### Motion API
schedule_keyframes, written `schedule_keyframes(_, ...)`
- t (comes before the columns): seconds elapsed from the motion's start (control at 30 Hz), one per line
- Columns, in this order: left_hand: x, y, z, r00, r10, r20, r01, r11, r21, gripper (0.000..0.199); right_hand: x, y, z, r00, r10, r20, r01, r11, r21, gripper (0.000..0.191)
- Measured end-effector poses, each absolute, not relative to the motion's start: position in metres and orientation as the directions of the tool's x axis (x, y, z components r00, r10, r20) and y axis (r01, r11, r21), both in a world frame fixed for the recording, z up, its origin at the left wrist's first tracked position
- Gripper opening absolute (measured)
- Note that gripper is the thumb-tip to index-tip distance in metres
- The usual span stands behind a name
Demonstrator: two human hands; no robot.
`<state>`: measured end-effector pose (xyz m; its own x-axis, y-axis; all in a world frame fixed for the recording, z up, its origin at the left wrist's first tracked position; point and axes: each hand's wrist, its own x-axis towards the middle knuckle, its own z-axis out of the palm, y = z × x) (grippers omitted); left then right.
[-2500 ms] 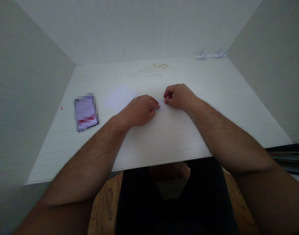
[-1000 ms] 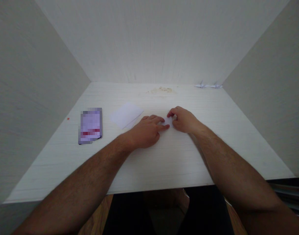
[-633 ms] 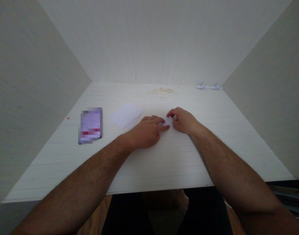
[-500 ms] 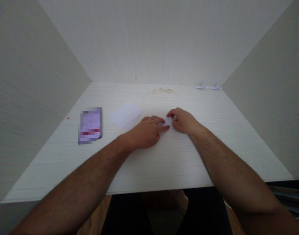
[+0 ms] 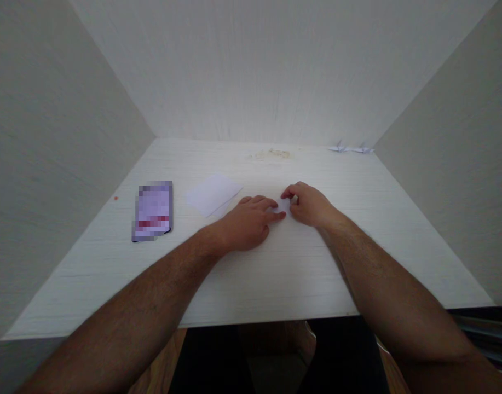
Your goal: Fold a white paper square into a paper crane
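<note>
A small piece of white paper [image 5: 282, 206] lies on the white table between my two hands, mostly covered by fingers, so its folds cannot be made out. My left hand [image 5: 254, 221] rests palm down with its fingers stretched out, the fingertips pressing on the paper's left side. At the right side of the same paper my right hand [image 5: 310, 203] is bent, with thumb and forefinger curled together at its edge. Left of my left hand lie white paper sheets [image 5: 213, 192], overlapping a little.
A phone-like flat object [image 5: 153, 210], its purple face pixelated, lies at the left. Folded white paper figures [image 5: 351, 149] stand by the back right corner. Walls enclose the white table [image 5: 251, 290] at back and sides. A brownish stain [image 5: 273, 154] marks its rear.
Both hands keep almost the same pose on the small paper. The whole view has shifted very slightly.
</note>
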<state>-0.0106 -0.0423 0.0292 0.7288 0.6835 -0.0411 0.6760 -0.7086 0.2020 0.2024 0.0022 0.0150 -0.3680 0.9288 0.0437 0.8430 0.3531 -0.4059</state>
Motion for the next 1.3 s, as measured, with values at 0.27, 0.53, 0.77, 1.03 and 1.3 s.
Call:
schedule_keyframes(0.27,-0.012,-0.042,0.027,0.735,0.678,-0.016,0.667,-0.719,0.194,0.057,0.203,0.002,0.014,-0.334,0.939,0.087,0.809,0.332,-0.485,0.033)
schedule_keyframes(0.53,-0.012,-0.042,0.025,0.723,0.691,0.017,0.669,-0.706,0.232,0.059,0.205,0.009,0.006,-0.240,0.968,0.071,0.705,0.225,-0.672,0.028)
schedule_keyframes(0.77,-0.012,-0.041,0.026,0.704,0.710,0.016,0.690,-0.690,0.218,0.056,0.203,0.007,-0.002,-0.248,0.961,0.126,0.712,0.269,-0.649,0.005)
schedule_keyframes(1.03,-0.009,-0.045,0.025,0.684,0.728,0.040,0.710,-0.678,0.189,0.058,0.202,0.001,-0.004,-0.351,0.910,0.220,0.738,0.414,-0.533,0.007)
schedule_keyframes(1.3,-0.009,-0.043,0.025,0.696,0.716,0.058,0.695,-0.692,0.195,0.055,0.219,-0.009,-0.010,-0.506,0.733,0.455,0.646,0.672,-0.363,0.013)
